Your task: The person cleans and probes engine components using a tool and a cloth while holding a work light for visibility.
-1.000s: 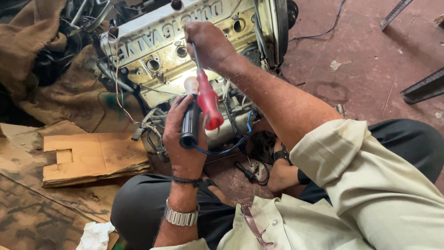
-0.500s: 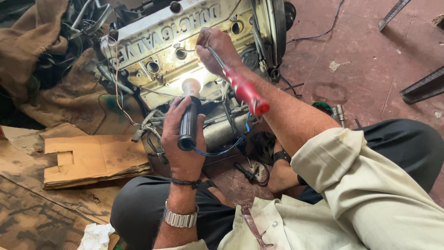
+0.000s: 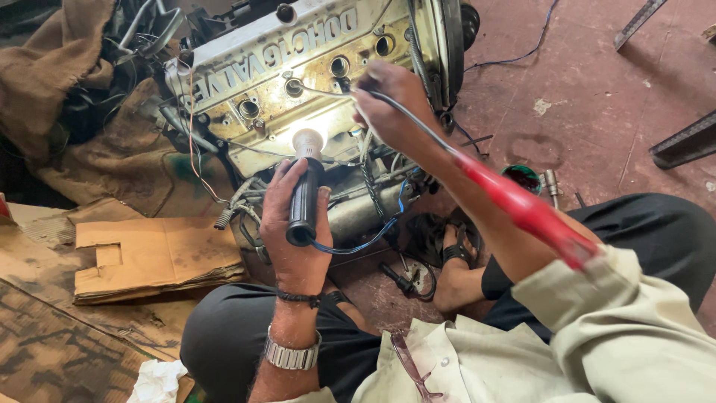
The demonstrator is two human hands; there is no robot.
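My left hand point(image 3: 292, 250) grips the black handle of a work lamp point(image 3: 303, 200), held upright with its lit bulb against the side of a grey engine point(image 3: 298, 63). A thin blue wire point(image 3: 365, 242) runs from the handle's lower end. My right hand point(image 3: 389, 104) rests on the engine's top cover near the round plug wells. It pinches the dark shaft of a red-handled screwdriver point(image 3: 522, 210), whose handle lies back along my forearm. The tip is hidden under my fingers.
Folded cardboard point(image 3: 149, 257) and brown sacking point(image 3: 67, 75) lie to the left. A green-rimmed lid point(image 3: 524, 177) and small metal parts sit on the red floor by my sandalled foot point(image 3: 455, 261). Metal bars point(image 3: 682, 145) lie at the right, a white rag point(image 3: 156, 380) at bottom left.
The screwdriver's red handle has swung from beside the lamp out to the right, now lying along my forearm. My right hand shifted slightly right on the engine. The lamp hand stayed still.
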